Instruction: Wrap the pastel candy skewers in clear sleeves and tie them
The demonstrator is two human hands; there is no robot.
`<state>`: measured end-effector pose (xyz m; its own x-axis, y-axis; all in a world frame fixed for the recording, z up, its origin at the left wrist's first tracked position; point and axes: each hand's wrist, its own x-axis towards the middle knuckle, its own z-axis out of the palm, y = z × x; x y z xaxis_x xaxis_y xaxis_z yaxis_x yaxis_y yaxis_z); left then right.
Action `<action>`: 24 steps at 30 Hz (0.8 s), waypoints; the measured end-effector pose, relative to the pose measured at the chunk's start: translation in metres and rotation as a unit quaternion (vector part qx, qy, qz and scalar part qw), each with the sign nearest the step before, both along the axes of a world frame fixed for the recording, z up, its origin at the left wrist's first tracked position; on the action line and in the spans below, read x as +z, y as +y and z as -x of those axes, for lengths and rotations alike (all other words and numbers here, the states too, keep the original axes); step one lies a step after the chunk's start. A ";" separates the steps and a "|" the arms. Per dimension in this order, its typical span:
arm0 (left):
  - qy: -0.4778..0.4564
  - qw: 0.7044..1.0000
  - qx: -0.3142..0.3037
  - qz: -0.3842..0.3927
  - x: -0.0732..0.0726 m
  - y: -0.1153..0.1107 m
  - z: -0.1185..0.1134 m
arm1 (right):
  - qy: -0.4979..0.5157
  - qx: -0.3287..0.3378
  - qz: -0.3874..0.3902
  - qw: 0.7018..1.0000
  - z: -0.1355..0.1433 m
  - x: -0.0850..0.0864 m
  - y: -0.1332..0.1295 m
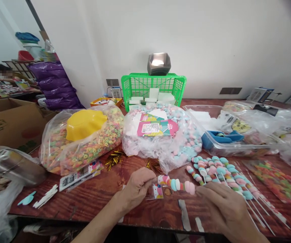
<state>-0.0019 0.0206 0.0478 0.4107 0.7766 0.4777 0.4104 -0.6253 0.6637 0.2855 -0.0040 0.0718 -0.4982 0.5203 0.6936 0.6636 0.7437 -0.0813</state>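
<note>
A marshmallow skewer in pink, blue and yellow, with gummy rings between, spans the space between my hands over the table front. My left hand pinches its left end, beside a printed patterned piece. At the pink right end, my right hand has its fingers closed on it; the stick is hidden there. Below the left end lies a small printed packet. Right of it, a pile of finished-looking marshmallow skewers with white sticks rests on the table, partly behind my right hand.
Behind stand a bag of gummy rings with a yellow bowl, a bag of marshmallows and a green basket. At right are a clear tray and blue tape dispenser. A metal flask lies left.
</note>
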 end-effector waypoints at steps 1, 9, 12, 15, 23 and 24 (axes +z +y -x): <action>-0.004 1.000 -0.008 0.025 0.000 0.000 0.001 | 0.020 0.006 0.028 0.999 -0.001 0.000 0.003; -0.016 0.976 -0.047 0.210 0.009 -0.013 -0.006 | -0.014 0.033 -0.029 0.999 0.006 0.006 0.006; -0.015 0.956 -0.084 0.282 0.008 -0.017 -0.010 | -0.047 0.040 -0.025 0.998 0.009 0.011 0.005; 0.012 0.943 -0.093 0.320 0.004 -0.017 -0.014 | -0.077 0.055 -0.014 0.995 0.011 0.016 0.004; 0.101 0.946 -0.060 0.303 0.014 -0.016 -0.019 | -0.217 0.031 -0.046 0.975 0.018 0.019 -0.004; 0.111 0.947 -0.051 0.297 0.014 -0.016 -0.018 | -0.224 0.021 -0.048 0.973 0.018 0.021 -0.004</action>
